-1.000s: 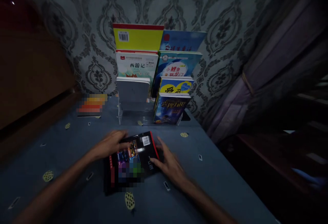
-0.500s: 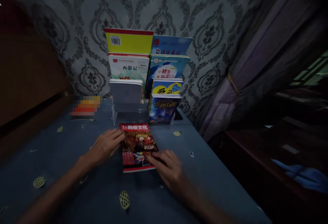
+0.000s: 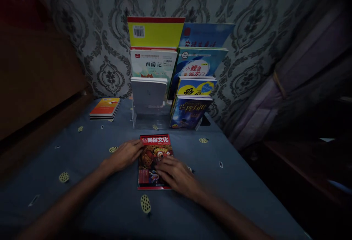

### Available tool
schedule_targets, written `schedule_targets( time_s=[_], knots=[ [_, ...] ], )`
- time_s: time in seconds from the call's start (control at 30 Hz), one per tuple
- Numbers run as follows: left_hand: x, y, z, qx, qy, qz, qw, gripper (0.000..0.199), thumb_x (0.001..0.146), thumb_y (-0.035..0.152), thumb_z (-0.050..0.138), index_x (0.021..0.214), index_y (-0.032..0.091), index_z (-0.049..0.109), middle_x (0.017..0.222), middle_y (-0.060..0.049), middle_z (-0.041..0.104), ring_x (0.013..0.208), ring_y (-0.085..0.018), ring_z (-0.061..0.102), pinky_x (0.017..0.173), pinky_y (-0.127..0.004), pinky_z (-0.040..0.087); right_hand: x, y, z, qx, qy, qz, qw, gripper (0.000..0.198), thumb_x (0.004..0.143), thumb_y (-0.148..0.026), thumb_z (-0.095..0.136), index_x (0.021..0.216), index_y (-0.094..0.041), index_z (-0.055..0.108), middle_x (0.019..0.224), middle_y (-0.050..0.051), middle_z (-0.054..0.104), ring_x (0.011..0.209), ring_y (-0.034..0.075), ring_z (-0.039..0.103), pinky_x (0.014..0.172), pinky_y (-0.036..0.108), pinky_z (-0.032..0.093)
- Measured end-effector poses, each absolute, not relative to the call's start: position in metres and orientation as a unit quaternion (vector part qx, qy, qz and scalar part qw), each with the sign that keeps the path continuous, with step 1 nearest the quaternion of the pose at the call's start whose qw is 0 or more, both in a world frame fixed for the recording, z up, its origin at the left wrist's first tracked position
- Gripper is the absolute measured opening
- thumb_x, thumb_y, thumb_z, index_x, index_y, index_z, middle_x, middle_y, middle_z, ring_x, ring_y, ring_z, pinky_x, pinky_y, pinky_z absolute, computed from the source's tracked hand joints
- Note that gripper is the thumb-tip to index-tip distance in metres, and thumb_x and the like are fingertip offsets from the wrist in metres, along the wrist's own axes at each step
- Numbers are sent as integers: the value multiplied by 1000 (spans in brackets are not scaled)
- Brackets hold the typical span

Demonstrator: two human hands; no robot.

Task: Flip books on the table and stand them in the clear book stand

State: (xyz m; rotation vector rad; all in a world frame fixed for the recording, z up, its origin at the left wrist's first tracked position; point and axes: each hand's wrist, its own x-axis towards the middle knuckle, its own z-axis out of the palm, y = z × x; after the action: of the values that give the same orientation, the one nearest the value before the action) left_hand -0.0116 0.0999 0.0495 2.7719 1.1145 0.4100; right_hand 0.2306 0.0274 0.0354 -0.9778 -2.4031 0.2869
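Observation:
A thin book with a red and black cover and a lion-like face [image 3: 147, 155] lies face up on the blue tablecloth. My left hand [image 3: 128, 154] rests at its upper left edge, fingertips touching the cover there. Across the right and middle of the same cover lies my right hand [image 3: 176, 174], its fingers stretched out and hiding part of the picture. Behind the book stands a clear tiered rack [image 3: 148, 122] with books in two columns. A dark blue book [image 3: 189, 113] is at its front right, and a grey-covered one [image 3: 150, 95] is at its front left.
A small stack of books with an orange top cover [image 3: 106, 107] sits at the back left of the table [image 3: 104, 203]. Patterned wallpaper [image 3: 110, 75] rises behind the rack. A tied curtain [image 3: 275, 89] hangs on the right, beyond the table's edge; a brown wooden cabinet [image 3: 35, 82] is on the left.
The book has come down flat and straighter on the cloth. My right hand has moved from its lower right edge onto the cover. The view has shifted, so the rack appears further right.

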Motion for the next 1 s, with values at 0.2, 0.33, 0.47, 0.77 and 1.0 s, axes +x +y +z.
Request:
schedule_targets(
  time_s=[0.2, 0.33, 0.47, 0.77, 1.0],
  knots=[
    [-4, 101, 19, 894, 408, 186, 14, 25, 98, 21, 47, 121, 16, 55, 123, -13, 65, 110, -25, 65, 93, -41, 53, 192, 85, 27, -401, -865, 110, 279, 45, 96, -13, 39, 139, -17, 50, 132, 13, 63, 122, 22, 57, 104, 44, 48],
    [-5, 97, 9, 889, 413, 196, -15, 26, 96, 19, 50, 121, 16, 56, 119, -12, 67, 113, -25, 64, 98, -43, 52, 173, 113, 15, -387, -883, 120, 239, 52, 91, -9, 40, 142, -10, 46, 137, 18, 58, 128, 24, 53, 109, 45, 44],
    [-4, 96, 14, 890, 416, 188, -10, 28, 94, 19, 53, 122, 17, 57, 122, -11, 66, 114, -24, 63, 100, -42, 51, 172, 120, 13, -375, -888, 116, 240, 55, 88, -7, 41, 142, -14, 48, 134, 16, 61, 127, 23, 54, 110, 45, 42],
    [-2, 96, 17, 884, 429, 183, -37, 28, 96, 25, 54, 122, 17, 59, 127, -11, 66, 117, -24, 61, 99, -42, 51, 193, 128, 9, -421, -873, 83, 230, 53, 88, -3, 39, 138, -14, 53, 134, 15, 63, 127, 23, 56, 109, 48, 43],
    [-5, 98, 13, 887, 425, 178, -37, 33, 97, 27, 53, 128, 16, 56, 129, -11, 65, 120, -25, 60, 102, -43, 48, 235, 134, -3, -461, -852, 92, 230, 52, 91, -10, 35, 138, -16, 54, 136, 14, 62, 128, 24, 56, 114, 51, 37]
  ],
)
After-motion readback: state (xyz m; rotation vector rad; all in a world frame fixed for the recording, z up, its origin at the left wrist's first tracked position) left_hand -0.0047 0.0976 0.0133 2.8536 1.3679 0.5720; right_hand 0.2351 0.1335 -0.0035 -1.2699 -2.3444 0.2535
